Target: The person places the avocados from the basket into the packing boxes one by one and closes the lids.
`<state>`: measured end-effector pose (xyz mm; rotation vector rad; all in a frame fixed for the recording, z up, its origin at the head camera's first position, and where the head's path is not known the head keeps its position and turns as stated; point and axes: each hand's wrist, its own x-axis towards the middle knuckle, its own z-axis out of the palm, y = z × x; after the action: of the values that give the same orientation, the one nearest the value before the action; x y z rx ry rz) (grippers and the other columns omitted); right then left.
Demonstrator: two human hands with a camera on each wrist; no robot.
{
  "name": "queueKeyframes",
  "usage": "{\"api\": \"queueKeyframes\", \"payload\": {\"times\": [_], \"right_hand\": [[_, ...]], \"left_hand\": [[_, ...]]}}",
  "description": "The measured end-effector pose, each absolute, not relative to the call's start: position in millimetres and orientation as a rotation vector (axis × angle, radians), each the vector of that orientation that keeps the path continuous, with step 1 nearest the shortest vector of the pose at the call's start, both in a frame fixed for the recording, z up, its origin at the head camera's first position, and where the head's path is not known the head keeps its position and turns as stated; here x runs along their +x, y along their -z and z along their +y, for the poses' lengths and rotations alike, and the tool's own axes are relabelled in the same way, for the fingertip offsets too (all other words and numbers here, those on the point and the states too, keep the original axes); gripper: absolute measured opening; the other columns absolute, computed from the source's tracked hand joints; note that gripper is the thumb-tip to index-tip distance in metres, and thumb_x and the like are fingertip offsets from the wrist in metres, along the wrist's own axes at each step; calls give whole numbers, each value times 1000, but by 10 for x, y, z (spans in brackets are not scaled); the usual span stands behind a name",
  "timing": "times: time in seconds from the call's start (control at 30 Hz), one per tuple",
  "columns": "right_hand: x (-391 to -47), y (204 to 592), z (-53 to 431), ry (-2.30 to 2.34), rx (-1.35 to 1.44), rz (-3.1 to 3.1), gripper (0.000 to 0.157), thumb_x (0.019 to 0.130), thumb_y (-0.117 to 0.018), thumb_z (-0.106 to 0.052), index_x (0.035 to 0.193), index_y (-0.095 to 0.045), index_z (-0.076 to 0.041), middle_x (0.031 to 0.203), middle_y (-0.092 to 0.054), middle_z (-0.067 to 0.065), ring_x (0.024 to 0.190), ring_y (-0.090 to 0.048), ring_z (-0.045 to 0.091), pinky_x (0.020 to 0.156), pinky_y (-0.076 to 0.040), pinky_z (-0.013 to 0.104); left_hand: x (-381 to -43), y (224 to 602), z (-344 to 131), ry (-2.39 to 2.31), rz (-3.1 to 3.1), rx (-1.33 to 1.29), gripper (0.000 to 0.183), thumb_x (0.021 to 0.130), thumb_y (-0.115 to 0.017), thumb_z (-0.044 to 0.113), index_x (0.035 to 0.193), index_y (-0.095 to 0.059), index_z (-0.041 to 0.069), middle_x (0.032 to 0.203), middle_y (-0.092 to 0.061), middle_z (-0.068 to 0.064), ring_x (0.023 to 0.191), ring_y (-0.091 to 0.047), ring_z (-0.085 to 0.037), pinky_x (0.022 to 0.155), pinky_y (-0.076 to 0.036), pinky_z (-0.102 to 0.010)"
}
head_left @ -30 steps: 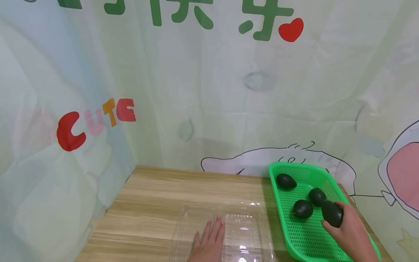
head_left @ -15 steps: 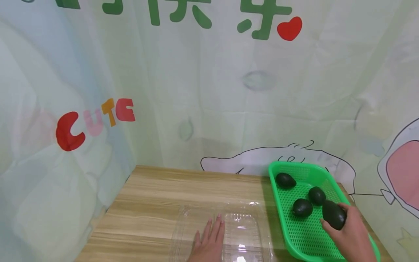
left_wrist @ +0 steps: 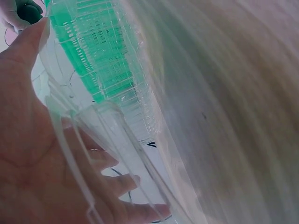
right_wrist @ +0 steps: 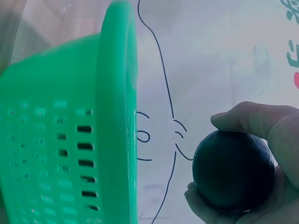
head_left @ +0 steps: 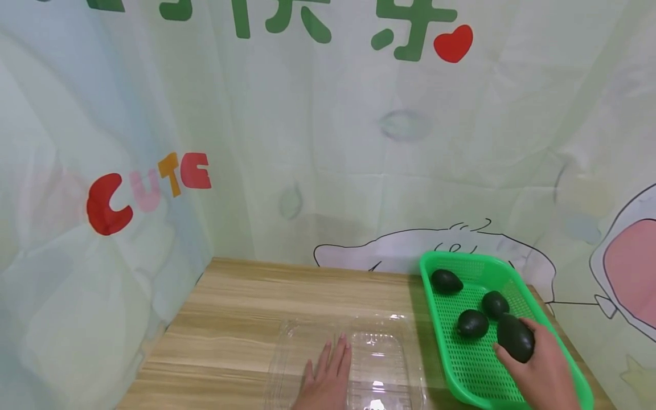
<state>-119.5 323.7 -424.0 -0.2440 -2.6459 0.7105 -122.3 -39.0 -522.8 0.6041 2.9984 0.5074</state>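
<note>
My right hand (head_left: 545,364) grips a dark avocado (head_left: 515,338) over the right part of a green basket (head_left: 445,347). In the right wrist view the thumb and fingers curl round the avocado (right_wrist: 233,170), which is above the basket's rim. Three more avocados lie in the basket: one in the far left corner (head_left: 447,282), two near the middle. My left hand (head_left: 325,373) rests with straight fingers on a clear plastic clamshell box (head_left: 379,364), on its left half. In the left wrist view the transparent wall of the box (left_wrist: 117,126) stands before the palm and fingers.
The wooden table (head_left: 246,307) carries the box at the front and the basket at its right side. A printed cloth backdrop (head_left: 338,142) hangs right behind the table's back edge and down its left side. The basket's raised rim stands between the box and my right hand.
My right hand, still holding the avocado, shifts slightly right and then back a little to the left above the basket. My left hand stays in place on the box.
</note>
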Motion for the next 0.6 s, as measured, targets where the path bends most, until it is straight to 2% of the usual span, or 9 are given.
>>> {"api": "queueKeyframes", "payload": {"times": [0.13, 0.37, 0.5, 0.6], "right_hand": [[-1185, 4247, 3194, -717, -254, -2664, 78, 78, -78, -32, 133, -40, 8, 115, -51, 28, 92, -53, 38, 63, -42, 39], [-1176, 4270, 3114, -750, -255, -2703, 81, 81, -74, -37, 137, -37, 8, 120, -48, 31, 97, -52, 40, 66, -44, 45], [-1165, 4282, 3064, -768, -254, -2713, 81, 83, -72, -39, 138, -35, 7, 123, -47, 30, 99, -52, 40, 65, -42, 41], [-1157, 4285, 3015, -788, -260, -2715, 80, 85, -70, -39, 139, -34, 6, 125, -45, 30, 102, -50, 41, 68, -43, 46]], "left_hand": [[-1228, 5210, -392, -522, 2983, 603, 130, 59, -36, 95, 153, -17, 8, 162, -6, -10, 145, -15, -40, 103, -24, -71], [-1230, 5202, -398, -521, 2968, 594, 130, 59, -38, 95, 153, -16, 8, 162, -6, -10, 145, -15, -40, 103, -23, -72], [-1227, 5216, -402, -520, 2981, 604, 130, 59, -38, 94, 153, -17, 8, 161, -7, -11, 145, -16, -40, 102, -24, -72], [-1226, 5235, -402, -516, 2997, 611, 130, 59, -36, 95, 153, -16, 8, 162, -7, -11, 145, -16, -40, 102, -25, -72]]}}
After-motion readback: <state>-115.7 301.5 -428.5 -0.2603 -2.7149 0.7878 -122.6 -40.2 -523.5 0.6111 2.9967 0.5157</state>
